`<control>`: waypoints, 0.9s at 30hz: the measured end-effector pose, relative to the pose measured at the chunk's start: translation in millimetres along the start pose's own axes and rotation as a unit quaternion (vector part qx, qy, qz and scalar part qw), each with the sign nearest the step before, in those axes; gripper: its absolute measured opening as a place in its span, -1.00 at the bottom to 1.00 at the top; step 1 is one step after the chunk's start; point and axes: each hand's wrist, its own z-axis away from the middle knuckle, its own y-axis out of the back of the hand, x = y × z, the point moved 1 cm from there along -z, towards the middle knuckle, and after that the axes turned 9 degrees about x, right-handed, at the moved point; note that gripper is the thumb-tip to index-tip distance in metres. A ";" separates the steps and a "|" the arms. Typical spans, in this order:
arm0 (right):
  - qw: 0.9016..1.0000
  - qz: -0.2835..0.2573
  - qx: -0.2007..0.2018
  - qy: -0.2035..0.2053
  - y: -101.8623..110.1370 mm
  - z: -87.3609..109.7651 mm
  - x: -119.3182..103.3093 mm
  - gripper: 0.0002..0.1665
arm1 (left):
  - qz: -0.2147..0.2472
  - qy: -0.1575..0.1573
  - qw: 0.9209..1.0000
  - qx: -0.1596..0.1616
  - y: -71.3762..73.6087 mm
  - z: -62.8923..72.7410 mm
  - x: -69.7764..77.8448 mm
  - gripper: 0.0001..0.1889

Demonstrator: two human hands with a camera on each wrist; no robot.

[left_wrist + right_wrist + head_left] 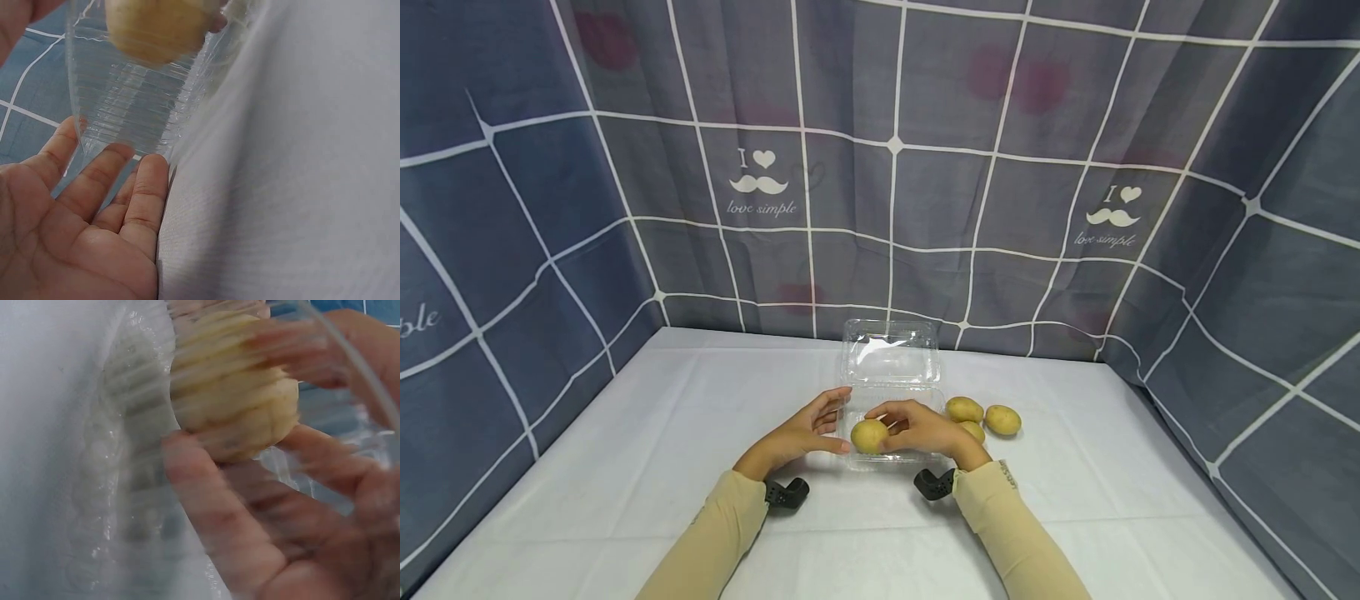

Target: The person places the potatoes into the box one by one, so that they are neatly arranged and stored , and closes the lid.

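Note:
A clear plastic clamshell container [891, 357] lies unfolded on the table, its lid raised at the back. My right hand [917, 427] reaches over the near tray and holds a yellow potato [869, 436] toward the tray's left side. Through the ribbed clear wall, the right wrist view shows the fingers around this potato [231, 387]. At the tray's left edge is my left hand [808, 427], thumb and fingers spread apart. Its nearly straight fingertips [150, 172] rest against the container's side in the left wrist view.
Several more potatoes [964, 409] lie on the table just right of the container, one partly hidden behind my right hand. A white cloth [700, 400] covers the table. Dark checked curtains [850, 183] enclose the back and both sides.

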 end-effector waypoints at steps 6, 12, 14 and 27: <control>1.000 0.001 -0.020 0.019 -1.6 -2.3 1.5 -0.42 | -0.002 -0.001 1.000 0.000 0.9 -0.4 -0.9 0.09; 0.999 0.006 -0.034 0.012 -2.4 -3.1 0.2 -0.41 | 0.000 -0.001 1.000 0.000 1.5 0.0 -0.4 0.09; 0.999 0.008 -0.039 0.013 -2.1 -3.3 -0.2 -0.42 | 0.000 -0.002 1.000 0.000 1.5 0.2 -0.3 0.09; 0.999 0.000 -0.054 0.008 -2.8 -4.4 2.4 -0.41 | -0.004 -0.014 1.000 -0.008 1.1 -1.4 -2.5 0.10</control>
